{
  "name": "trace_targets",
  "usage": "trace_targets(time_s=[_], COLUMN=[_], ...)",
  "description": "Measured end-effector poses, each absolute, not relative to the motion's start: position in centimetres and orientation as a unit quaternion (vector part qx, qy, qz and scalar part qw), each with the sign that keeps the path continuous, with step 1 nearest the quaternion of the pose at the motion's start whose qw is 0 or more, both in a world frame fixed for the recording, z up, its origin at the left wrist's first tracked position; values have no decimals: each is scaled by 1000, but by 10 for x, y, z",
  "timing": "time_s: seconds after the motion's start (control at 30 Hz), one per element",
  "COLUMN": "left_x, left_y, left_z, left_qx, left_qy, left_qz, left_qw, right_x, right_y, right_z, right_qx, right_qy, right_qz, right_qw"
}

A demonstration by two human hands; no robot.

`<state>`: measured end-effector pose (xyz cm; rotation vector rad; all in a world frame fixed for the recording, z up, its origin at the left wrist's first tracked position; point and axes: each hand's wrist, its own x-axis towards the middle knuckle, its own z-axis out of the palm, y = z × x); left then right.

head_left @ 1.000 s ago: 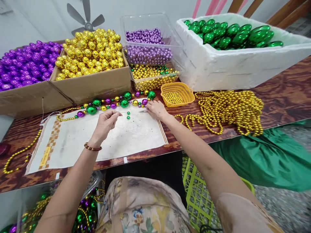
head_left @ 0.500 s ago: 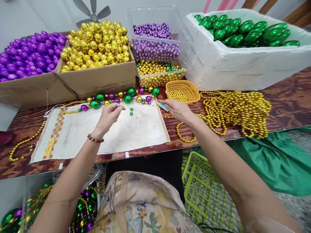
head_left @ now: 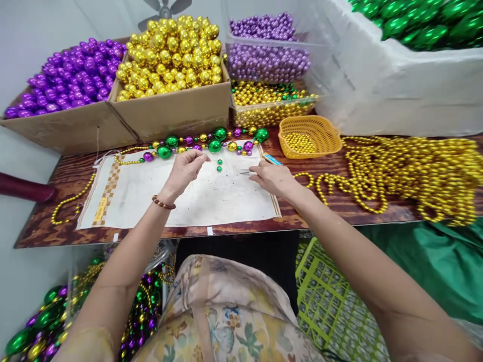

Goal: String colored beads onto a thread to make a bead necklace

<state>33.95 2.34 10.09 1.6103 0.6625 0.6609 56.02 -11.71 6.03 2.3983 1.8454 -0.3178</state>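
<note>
Fingertips of the left hand (head_left: 184, 168), near the centre of the frame, are pinched narrowly together; whatever lies between them is too fine to make out. Those of the right hand (head_left: 275, 178) close around a slim metal tool (head_left: 247, 173), its tips pointing left. That hand has just come back over the white cloth (head_left: 226, 203) from beyond its right edge, bringing the tool near two small green beads (head_left: 219, 166).

Nearest, at lower right, is a lime-green crate (head_left: 315, 274) below the table (head_left: 41, 221). Higher up, the cloth fills the middle, with the green beads loose-looking between the hands. Past the right hand, a blue-labelled item (head_left: 272, 159) lies where it was, now plainly outside the grip. Along the cloth's far edge runs a mixed bead string (head_left: 215, 145) in green, purple and gold; gold strands (head_left: 415, 176) heap at right beside a yellow basket (head_left: 309, 151). Farthest back stand a box of gold beads (head_left: 173, 108) at upper left and a white foam box (head_left: 407, 95) at upper right.
</note>
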Motion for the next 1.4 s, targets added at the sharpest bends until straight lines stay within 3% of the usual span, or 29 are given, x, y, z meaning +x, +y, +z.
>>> trace_targets(time_s=[0.2, 0.4, 0.6, 0.83, 1.03, 1.17, 1.4], left_x=[332, 325, 323, 323, 302, 277, 251], left_y=[32, 39, 38, 34, 36, 32, 8], left_z=[96, 88, 84, 78, 92, 105, 132], left_qx=[622, 508, 465, 450, 420, 408, 458], left_qy=[317, 357, 346, 335, 343, 329, 345], left_qz=[286, 305, 316, 312, 360, 410, 443], left_qw=[656, 722, 751, 767, 759, 747, 689], right_x=[559, 507, 459, 448, 511, 554, 548], right_y=[-109, -112, -89, -68, -81, -96, -97], right_z=[46, 75, 97, 77, 47, 30, 26], right_qx=[798, 727, 711, 699, 781, 840, 828], right_qy=[595, 674, 697, 708, 611, 534, 558], right_qz=[-93, -124, -93, -94, -98, -82, -41], right_qw=[24, -44, -10, -32, -83, -48, 31])
